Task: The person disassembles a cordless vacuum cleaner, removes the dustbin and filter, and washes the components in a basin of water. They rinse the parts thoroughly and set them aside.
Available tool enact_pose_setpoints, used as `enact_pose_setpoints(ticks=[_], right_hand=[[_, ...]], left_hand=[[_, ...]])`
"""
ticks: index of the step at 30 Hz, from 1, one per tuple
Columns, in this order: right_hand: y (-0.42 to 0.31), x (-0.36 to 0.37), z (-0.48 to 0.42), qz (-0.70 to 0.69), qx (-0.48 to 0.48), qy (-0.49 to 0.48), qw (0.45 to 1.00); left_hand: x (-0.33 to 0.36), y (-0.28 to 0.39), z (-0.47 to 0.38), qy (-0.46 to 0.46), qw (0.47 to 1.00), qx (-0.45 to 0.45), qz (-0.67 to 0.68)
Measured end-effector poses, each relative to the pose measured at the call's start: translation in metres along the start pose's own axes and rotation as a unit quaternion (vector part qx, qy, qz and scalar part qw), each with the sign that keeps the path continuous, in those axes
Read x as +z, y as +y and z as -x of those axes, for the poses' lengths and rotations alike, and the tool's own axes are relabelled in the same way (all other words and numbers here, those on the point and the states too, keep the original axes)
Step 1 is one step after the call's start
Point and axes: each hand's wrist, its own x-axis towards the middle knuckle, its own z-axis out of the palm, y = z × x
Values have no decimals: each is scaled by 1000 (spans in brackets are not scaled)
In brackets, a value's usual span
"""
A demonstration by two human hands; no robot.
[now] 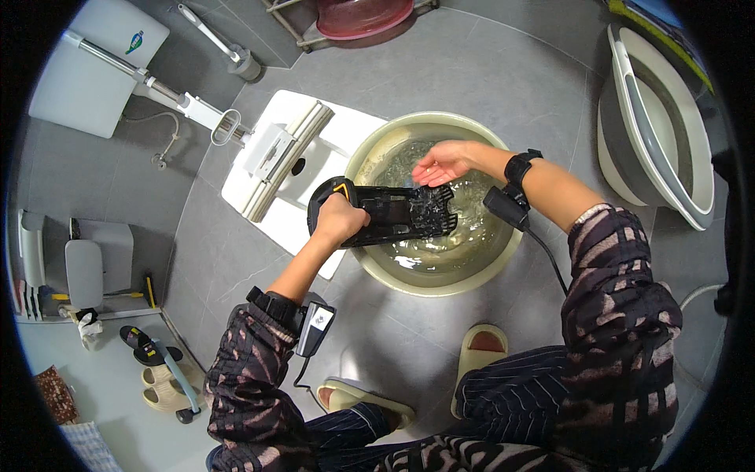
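My left hand (340, 219) grips the rounded, yellow-trimmed end of a black plastic appliance part (383, 213). The part's toothed far end lies over a large pale green basin (433, 289), and looks wet. Cloudy water (472, 248) ripples and glints in the basin. Just beyond the toothed end, my right hand (442, 163) is held palm up over the water, fingers extended and slightly curled, with no object in it. Whether its fingertips touch the part cannot be told. Both wrists wear black straps with small cabled devices.
A white squat toilet (365, 124) adjoins the basin's left side, with a roller mop (289, 159) across it. A collapsible tub (619, 130) stands at right. A toilet brush (212, 35), red basin (363, 17) and shoes (162, 386) lie farther out.
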Motion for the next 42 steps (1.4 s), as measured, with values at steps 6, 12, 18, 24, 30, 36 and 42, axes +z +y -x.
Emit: enact_pose_setpoints(ticks=[6, 12, 18, 24, 30, 36, 42], right_hand=[[24, -38, -49, 87, -11, 292, 952], [-4, 20, -10, -126, -2, -137, 982], [-10, 94, 34, -180, 150, -279, 931], [-4, 36, 7, 70, 73, -62, 993], [9, -23, -40, 141, -80, 321, 933], [-15, 31, -14, -210, -44, -109, 971], [-35, 58, 22, 35, 22, -192, 980]], left_hand=[[-2, 1, 2, -76, 989, -19, 127], [-17, 17, 10, -225, 877, -111, 410], [-15, 24, 8, -270, 827, -141, 472], [-12, 22, 6, -236, 837, -135, 475], [-13, 21, 14, -197, 882, -121, 410], [-4, 18, 28, -138, 895, -102, 412], [-10, 4, 27, -202, 837, -157, 483]])
